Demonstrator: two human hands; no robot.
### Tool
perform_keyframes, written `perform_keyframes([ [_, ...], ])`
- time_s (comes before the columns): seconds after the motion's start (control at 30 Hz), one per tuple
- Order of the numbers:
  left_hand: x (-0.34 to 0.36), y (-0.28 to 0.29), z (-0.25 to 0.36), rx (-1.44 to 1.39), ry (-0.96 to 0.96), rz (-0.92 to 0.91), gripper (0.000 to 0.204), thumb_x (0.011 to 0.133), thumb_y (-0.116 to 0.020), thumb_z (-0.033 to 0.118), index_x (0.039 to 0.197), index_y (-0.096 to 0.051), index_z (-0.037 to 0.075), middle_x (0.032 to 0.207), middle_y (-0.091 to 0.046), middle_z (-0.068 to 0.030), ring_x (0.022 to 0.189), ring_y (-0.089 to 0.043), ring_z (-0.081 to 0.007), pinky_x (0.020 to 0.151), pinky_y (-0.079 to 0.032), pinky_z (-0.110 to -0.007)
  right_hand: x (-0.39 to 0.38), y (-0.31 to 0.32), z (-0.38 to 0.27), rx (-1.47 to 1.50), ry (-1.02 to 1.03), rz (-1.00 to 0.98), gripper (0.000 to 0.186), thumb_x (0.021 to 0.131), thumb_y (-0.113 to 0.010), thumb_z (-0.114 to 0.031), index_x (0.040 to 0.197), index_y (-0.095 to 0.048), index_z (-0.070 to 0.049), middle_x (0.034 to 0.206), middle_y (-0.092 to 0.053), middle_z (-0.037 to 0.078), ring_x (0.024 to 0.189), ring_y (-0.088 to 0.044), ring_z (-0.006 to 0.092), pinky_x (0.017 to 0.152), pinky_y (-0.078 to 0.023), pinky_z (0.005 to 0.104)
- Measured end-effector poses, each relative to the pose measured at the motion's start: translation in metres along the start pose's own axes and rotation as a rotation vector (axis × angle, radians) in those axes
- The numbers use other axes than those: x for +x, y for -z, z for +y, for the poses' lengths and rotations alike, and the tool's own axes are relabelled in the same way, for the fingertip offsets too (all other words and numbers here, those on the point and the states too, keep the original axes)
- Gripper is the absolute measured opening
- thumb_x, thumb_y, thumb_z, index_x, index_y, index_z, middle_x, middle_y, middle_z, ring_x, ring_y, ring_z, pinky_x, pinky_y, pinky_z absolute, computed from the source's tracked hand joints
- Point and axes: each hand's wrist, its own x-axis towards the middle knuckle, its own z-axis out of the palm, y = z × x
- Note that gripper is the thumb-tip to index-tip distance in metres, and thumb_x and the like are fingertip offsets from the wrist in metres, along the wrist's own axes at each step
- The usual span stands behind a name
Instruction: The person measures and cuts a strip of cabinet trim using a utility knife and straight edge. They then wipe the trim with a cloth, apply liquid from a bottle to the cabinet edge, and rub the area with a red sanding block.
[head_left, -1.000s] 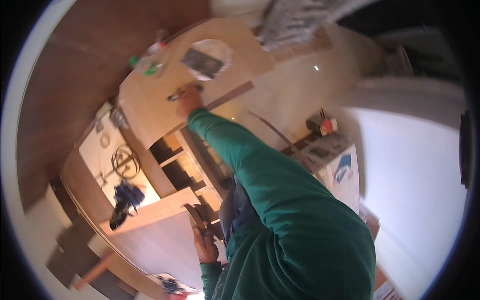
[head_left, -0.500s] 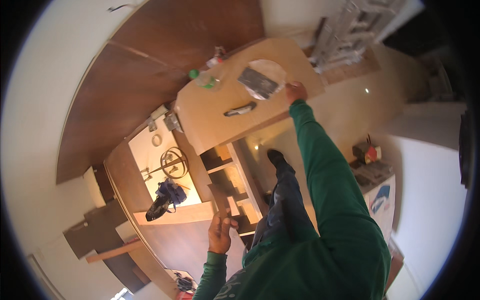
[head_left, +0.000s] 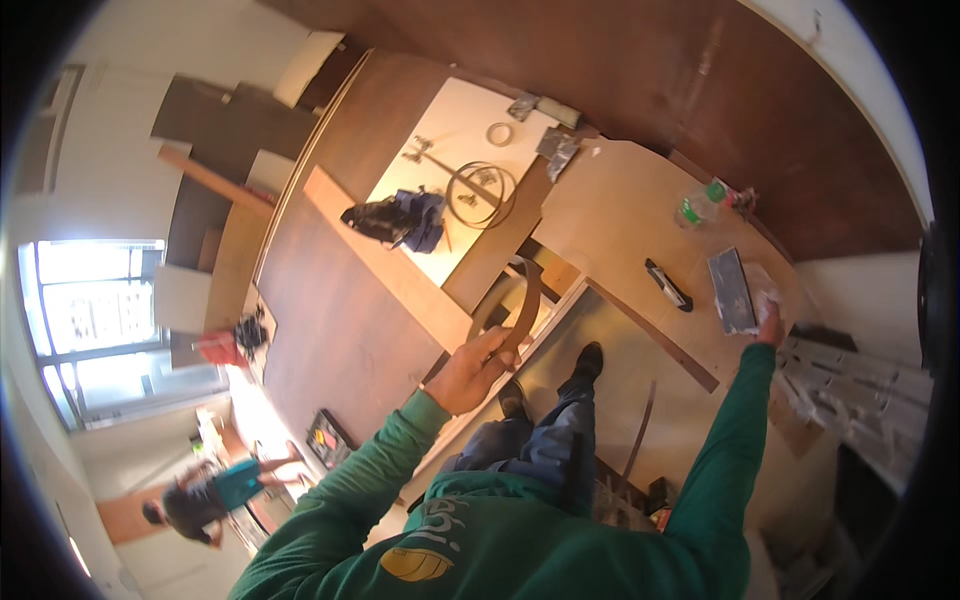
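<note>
The left hand has its grip closed on a curved brown strip, which arches beyond the fingers. The right hand reaches white material beside a dark rectangular block; whether its grip is closed cannot be told. A utility knife lies near the block on the bench.

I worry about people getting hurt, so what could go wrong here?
The cutter lies on the tan board, near the right hand, so it might nick a finger; I can't tell whether its blade is out. The curved brown strip in the left hand might spring back. The green-capped bottle on that board might get knocked.
</note>
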Motion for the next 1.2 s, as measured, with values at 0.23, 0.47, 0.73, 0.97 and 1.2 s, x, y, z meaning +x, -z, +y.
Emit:
perform_keyframes([
  [0.23, -0.022, 0.002, -0.003, 0.027, 0.000, 0.121, 0.035, 0.116, -0.048, 0.016, 0.147, -0.056, 0.003, 0.097, -0.062, -0.0096, 0.076, -0.068, -0.0177, 0.073, -0.059, -0.035, -0.037, 0.018, -0.103, -0.248, 0.308, 0.327, 0.065, 0.090, -0.078, -0.035, 0.137, -0.065, 0.008, 0.134, -0.069, 0.022, 0.117, -0.071, 0.0330, 0.104, -0.055, 0.0459],
  [0.47, -0.050, 0.011, -0.004, -0.368, 0.120, 0.245, 0.035, 0.115, -0.054, 0.029, 0.138, -0.058, 0.003, 0.087, -0.067, -0.0026, 0.064, -0.064, -0.0092, 0.056, -0.050, -0.024, -0.263, -0.029, -0.203, -0.004, 0.376, 0.065, 0.067, 0.087, -0.074, -0.016, 0.149, -0.055, 0.002, 0.139, -0.066, 0.020, 0.114, -0.071, 0.0364, 0.096, -0.061, 0.0478],
  [0.73, -0.073, 0.004, 0.006, -0.347, -0.178, 0.437, 0.046, 0.112, -0.061, 0.026, 0.151, -0.050, 0.005, 0.114, -0.069, -0.0061, 0.081, -0.068, -0.0118, 0.065, -0.057, -0.026, -0.624, -0.187, -0.193, 0.018, 0.540, -0.948, 0.053, 0.095, -0.075, -0.019, 0.139, -0.055, 0.000, 0.146, -0.058, 0.021, 0.120, -0.063, 0.0274, 0.104, -0.052, 0.0427],
  [0.97, -0.157, 0.051, 0.011, 0.078, -0.488, 0.461, 0.059, 0.107, -0.052, 0.004, 0.165, -0.040, 0.008, 0.122, -0.054, -0.0119, 0.108, -0.056, -0.0217, 0.094, -0.050, -0.034, -0.685, -0.229, -0.206, 0.355, 0.099, -1.347, 0.054, 0.109, -0.060, -0.023, 0.154, -0.038, 0.000, 0.153, -0.048, 0.020, 0.122, -0.059, 0.0197, 0.101, -0.050, 0.0330],
  [1.2, -0.231, 0.097, 0.024, 0.193, -0.506, 0.442, 0.056, 0.100, -0.055, -0.006, 0.153, -0.060, 0.010, 0.116, -0.061, -0.0135, 0.106, -0.061, -0.0287, 0.094, -0.051, -0.038, -0.768, -0.244, -0.203, 0.445, 0.247, -1.378, 0.073, 0.102, -0.070, -0.020, 0.160, -0.030, 0.000, 0.146, -0.053, 0.017, 0.125, -0.059, 0.0217, 0.104, -0.051, 0.0356],
])
